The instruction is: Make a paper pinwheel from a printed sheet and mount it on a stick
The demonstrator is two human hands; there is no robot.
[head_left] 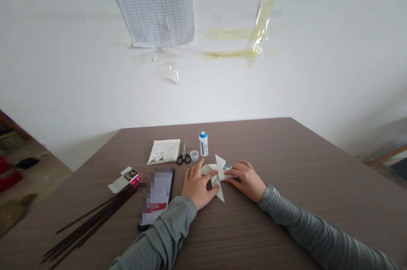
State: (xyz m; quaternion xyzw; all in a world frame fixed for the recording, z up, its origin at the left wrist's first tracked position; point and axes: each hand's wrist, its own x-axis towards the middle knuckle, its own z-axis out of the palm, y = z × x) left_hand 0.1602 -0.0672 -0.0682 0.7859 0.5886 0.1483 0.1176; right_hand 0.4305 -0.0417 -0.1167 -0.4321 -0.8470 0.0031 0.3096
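Touching both sides, the paper pinwheel (221, 170) lies between your left hand (198, 185), fingers parted, and your right hand (249, 180), pinching its edge.

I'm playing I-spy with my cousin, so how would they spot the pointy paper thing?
On the brown table, find the left hand and right hand. The pointy paper lies between them, touched by both. Spiky corners set it apart from the squarish paper beside the scissors.

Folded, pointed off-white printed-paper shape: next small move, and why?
Probably press the paper shape at its centre with the left hand, the right hand steadying it: both hands touch it, and it appears to curl beside the left hand.
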